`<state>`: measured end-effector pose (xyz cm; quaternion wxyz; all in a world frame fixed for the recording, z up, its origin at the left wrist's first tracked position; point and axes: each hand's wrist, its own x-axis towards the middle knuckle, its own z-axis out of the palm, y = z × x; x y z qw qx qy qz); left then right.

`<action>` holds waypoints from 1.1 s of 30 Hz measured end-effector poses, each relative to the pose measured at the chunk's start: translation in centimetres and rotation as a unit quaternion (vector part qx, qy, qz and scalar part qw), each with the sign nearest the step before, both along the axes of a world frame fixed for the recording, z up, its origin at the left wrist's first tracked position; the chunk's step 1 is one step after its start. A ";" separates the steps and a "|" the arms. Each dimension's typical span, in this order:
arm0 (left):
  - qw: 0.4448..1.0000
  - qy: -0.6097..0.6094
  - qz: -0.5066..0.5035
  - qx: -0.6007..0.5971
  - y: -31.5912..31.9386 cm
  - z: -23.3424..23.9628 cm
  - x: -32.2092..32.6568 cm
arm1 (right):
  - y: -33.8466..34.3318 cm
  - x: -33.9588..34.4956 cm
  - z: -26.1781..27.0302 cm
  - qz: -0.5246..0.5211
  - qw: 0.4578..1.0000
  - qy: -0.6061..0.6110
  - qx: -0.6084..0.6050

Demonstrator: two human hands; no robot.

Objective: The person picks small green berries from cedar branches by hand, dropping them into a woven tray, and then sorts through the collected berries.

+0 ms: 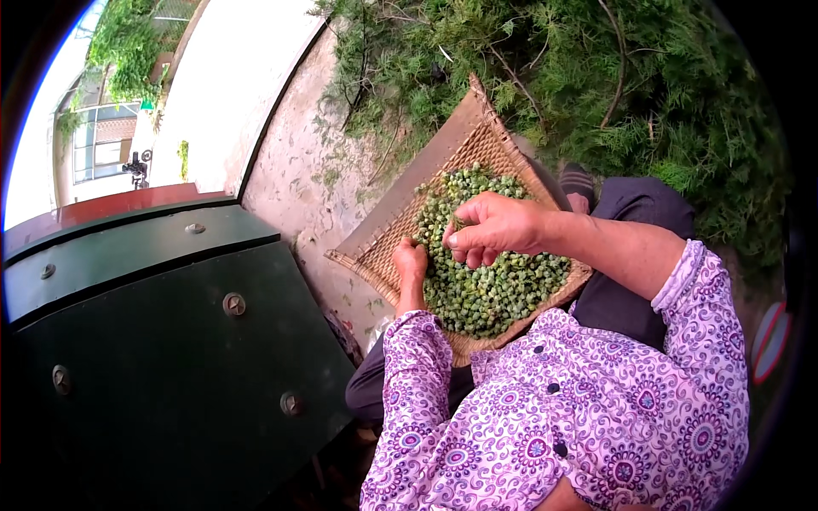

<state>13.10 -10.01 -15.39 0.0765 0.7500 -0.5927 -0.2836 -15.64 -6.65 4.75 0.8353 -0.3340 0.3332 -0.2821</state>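
A woven winnowing basket lies across my lap, holding a heap of small green conifer cones. My left hand is at the basket's left side, against the edge of the heap; its fingertips are partly hidden, so what it holds does not show. Above the middle of the cones is my right hand, its thumb and fingers closed on a small green sprig.
Cut conifer branches are piled beyond the basket and to the right. A dark green metal door with round studs stands at the left. Concrete ground with scattered green bits lies between them.
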 end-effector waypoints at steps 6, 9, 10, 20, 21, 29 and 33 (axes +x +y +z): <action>0.988 0.138 0.026 0.066 0.2 4.0 -0.1 | -0.4 0.1 0.4 -0.004 1.000 -0.002 0.002; 0.948 0.285 0.093 0.109 0.9 8.1 -0.1 | -0.3 0.2 0.5 -0.011 1.000 -0.015 -0.009; 0.924 0.345 0.106 0.125 1.1 9.3 -0.2 | -0.2 0.1 0.5 -0.003 1.000 0.001 -0.017; 0.850 0.477 -0.083 0.207 3.8 20.1 -6.6 | 0.8 0.8 -1.1 0.072 0.982 0.095 -0.146; 0.851 0.476 -0.084 0.205 4.0 20.8 -7.3 | 1.0 0.9 -1.0 0.096 0.979 0.089 -0.154; 0.826 0.515 -0.070 0.219 4.6 22.4 -9.4 | 1.3 0.5 -1.3 0.065 0.983 0.063 -0.160; 0.837 0.541 0.014 0.076 5.7 21.6 -10.0 | 1.4 0.0 -0.8 -0.008 0.983 0.115 -0.139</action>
